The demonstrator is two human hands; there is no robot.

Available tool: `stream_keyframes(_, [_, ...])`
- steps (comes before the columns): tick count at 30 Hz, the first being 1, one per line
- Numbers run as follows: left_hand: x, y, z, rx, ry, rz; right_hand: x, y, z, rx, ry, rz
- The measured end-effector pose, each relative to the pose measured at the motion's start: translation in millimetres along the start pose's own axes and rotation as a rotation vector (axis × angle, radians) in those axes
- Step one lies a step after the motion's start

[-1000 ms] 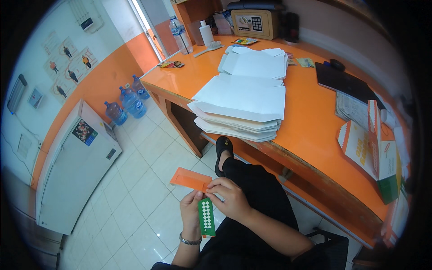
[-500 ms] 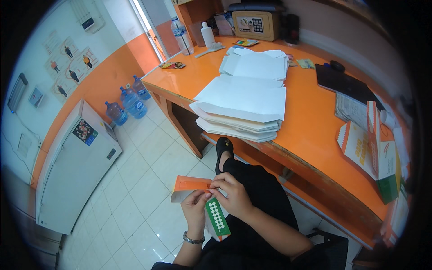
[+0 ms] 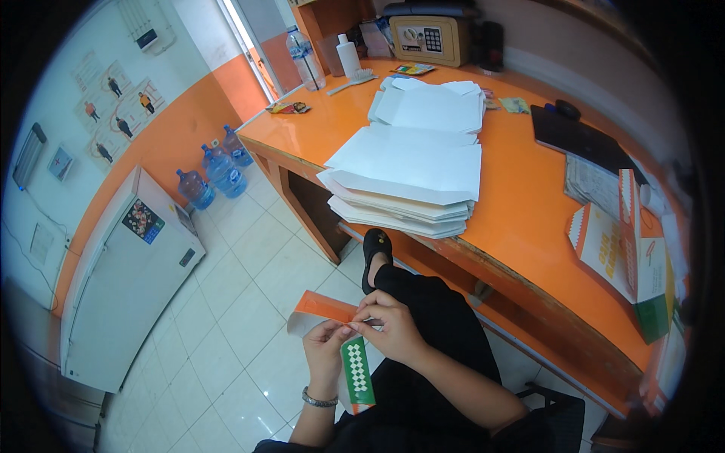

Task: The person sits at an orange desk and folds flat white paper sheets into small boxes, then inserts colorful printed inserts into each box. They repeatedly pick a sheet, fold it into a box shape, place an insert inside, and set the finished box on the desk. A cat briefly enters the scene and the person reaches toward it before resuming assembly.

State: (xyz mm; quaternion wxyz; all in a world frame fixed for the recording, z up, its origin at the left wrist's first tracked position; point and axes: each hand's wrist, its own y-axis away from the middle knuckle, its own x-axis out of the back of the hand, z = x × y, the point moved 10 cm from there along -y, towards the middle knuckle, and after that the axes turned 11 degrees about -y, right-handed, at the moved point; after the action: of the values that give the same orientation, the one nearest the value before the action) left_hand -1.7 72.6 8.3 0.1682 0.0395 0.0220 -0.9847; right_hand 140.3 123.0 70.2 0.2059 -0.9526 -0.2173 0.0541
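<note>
Above my lap, both hands pinch a printed cardboard box blank (image 3: 358,370) with a green panel of white diamonds, an orange panel and a white inside. My left hand (image 3: 325,349), a metal watch on its wrist, grips the card where the orange and green parts meet. Right beside it, my right hand (image 3: 389,328) pinches the same corner, the fingertips of both hands nearly touching. The orange panel sticks out to the upper left, and the green one hangs down between my forearms. The fingers hide the fold itself.
A stack of white flat box blanks (image 3: 408,166) lies on the orange desk (image 3: 521,234). Folded printed boxes (image 3: 619,257) stand at the right, near a black laptop (image 3: 581,140). Farther back are a safe (image 3: 429,41) and bottles (image 3: 348,57). A white chest freezer (image 3: 136,279) stands left.
The green panel has swung slightly left and down, and the orange panel has tilted a little. Both hands keep their pinch at the corner.
</note>
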Motion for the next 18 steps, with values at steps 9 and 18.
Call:
stream_keyframes(9, [-4,-8,5,-0.119,0.145,-0.037,0,2,-14,0.073,0.0,0.04])
stream_keyframes(18, [-3,-3,-9,0.08,0.122,-0.024,-10,6,-34,0.287,0.281,0.028])
